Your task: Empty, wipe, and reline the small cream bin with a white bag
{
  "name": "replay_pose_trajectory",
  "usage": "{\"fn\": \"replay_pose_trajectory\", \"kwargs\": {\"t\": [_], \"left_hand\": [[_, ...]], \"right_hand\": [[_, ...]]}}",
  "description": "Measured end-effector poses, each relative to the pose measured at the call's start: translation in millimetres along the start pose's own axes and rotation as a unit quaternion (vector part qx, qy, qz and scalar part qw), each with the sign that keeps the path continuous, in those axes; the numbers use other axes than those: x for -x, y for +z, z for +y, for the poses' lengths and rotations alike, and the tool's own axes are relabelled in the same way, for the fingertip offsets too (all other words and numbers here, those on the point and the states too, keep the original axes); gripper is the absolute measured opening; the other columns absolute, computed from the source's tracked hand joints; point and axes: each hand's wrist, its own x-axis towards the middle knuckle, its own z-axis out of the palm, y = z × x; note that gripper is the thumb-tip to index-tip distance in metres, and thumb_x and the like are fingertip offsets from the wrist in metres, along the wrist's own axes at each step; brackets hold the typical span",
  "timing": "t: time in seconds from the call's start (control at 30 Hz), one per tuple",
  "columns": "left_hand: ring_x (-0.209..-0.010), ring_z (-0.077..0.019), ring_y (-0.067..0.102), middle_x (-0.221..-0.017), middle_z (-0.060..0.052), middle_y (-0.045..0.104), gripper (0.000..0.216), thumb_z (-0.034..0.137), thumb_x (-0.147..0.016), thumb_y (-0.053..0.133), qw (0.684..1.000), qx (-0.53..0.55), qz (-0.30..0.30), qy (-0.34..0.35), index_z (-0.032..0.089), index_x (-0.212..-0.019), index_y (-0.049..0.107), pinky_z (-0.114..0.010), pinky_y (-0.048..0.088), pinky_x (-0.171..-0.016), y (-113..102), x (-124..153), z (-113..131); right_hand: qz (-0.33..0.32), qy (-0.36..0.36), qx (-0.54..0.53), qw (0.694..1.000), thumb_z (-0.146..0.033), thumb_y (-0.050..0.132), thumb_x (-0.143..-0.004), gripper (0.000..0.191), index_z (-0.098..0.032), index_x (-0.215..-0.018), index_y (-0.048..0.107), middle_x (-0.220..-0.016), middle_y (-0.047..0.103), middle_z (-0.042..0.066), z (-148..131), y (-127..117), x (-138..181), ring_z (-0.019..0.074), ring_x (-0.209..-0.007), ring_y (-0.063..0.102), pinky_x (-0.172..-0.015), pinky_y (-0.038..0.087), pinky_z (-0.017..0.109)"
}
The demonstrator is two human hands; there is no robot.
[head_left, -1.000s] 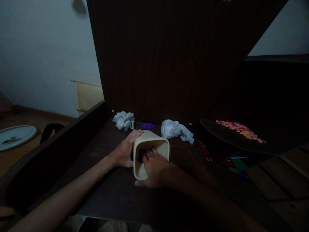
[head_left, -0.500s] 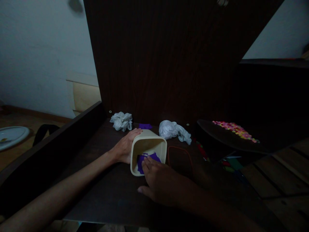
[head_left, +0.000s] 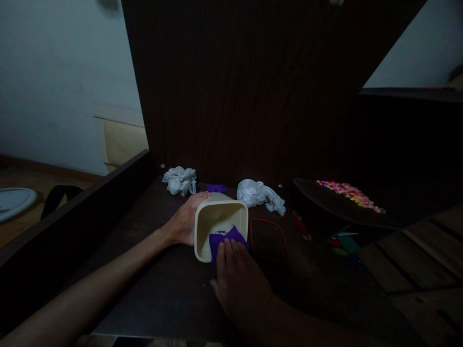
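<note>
A cream plastic container [head_left: 220,220] lies on its side on the dark wooden surface [head_left: 170,294], its open mouth facing me. My left hand [head_left: 186,219] is cupped round its left side and holds it steady. A purple cloth [head_left: 221,238] hangs out over the container's lower rim. My right hand [head_left: 238,279] lies on that cloth, fingers stretched forward and pressed together on it.
Two crumpled white tissues [head_left: 180,180] [head_left: 257,193] and a purple scrap [head_left: 216,188] lie at the back against the dark upright panel [head_left: 246,86]. A reddish loop [head_left: 269,236] lies right of the container. A dark tray with coloured bits [head_left: 347,192] sits to the right. A raised wooden edge [head_left: 72,212] borders the left.
My right hand has come back out of the container toward me, drawing the purple cloth to and over the rim. The left hand stays on the container's side.
</note>
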Motion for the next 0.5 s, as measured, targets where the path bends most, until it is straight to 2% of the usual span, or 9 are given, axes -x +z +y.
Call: {"fn": "replay_pose_trajectory", "kwargs": {"t": [0.13, 0.27, 0.5], "left_hand": [[-0.138, -0.0458, 0.052, -0.151, -0.022, 0.049, 0.118, 0.055, -0.07, 0.086, 1.0, 0.009, 0.002, -0.003, 0.024, -0.163, 0.019, -0.07, 0.045, -0.114, 1, -1, 2], [-0.138, -0.0463, 0.052, -0.151, -0.021, 0.05, 0.121, 0.056, -0.065, 0.089, 0.999, 0.03, 0.005, -0.009, 0.026, -0.161, 0.023, -0.07, 0.045, -0.114, 3, -1, 2], [-0.138, -0.0462, 0.051, -0.148, -0.024, 0.05, 0.125, 0.054, -0.062, 0.093, 1.0, 0.014, -0.001, 0.011, 0.021, -0.161, 0.022, -0.071, 0.044, -0.113, 4, -2, 6]], "right_hand": [[-0.048, 0.006, -0.03, 0.998, -0.037, 0.067, -0.094, 0.07, 0.014, -0.14, 0.054, -0.141, 0.053, 0.043, 0, -8, -3, 0.0485, -0.132, 0.058, -0.111, 0.049, 0.059], [-0.077, -0.017, -0.059, 0.995, -0.049, 0.064, -0.095, 0.08, 0.016, -0.14, 0.053, -0.143, 0.051, 0.043, 6, -18, -10, 0.049, -0.135, 0.054, -0.114, 0.044, 0.058], [-0.166, -0.036, -0.122, 0.978, -0.059, 0.076, -0.083, 0.101, 0.016, -0.145, 0.047, -0.148, 0.047, 0.042, 21, -38, -34, 0.0467, -0.141, 0.049, -0.121, 0.035, 0.051]]}}
